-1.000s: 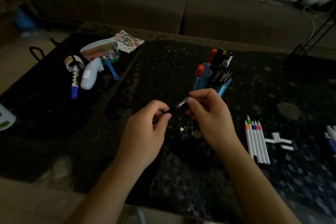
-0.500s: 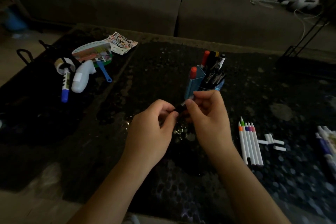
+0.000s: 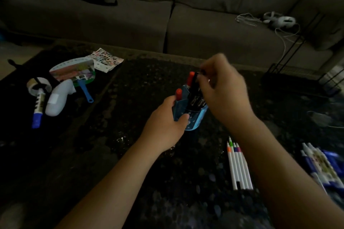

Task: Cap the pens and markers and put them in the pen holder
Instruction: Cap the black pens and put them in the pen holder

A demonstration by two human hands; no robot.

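Blue pen holder (image 3: 195, 120) w/ red-capped markers (image 3: 179, 93); uncapped white pens (image 3: 240, 169) in row nearby.

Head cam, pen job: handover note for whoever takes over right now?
Left hand grips the blue pen holder low on its side.
Right hand pinches the top of a black pen standing in the holder; the view is blurred, so release is unconfirmed.
Done: two red-capped markers and several dark pens are in the holder.
Left: five white pens with bare coloured tips on the table right of the holder, blue-and-white markers at the right edge, and one blue-capped marker far left.
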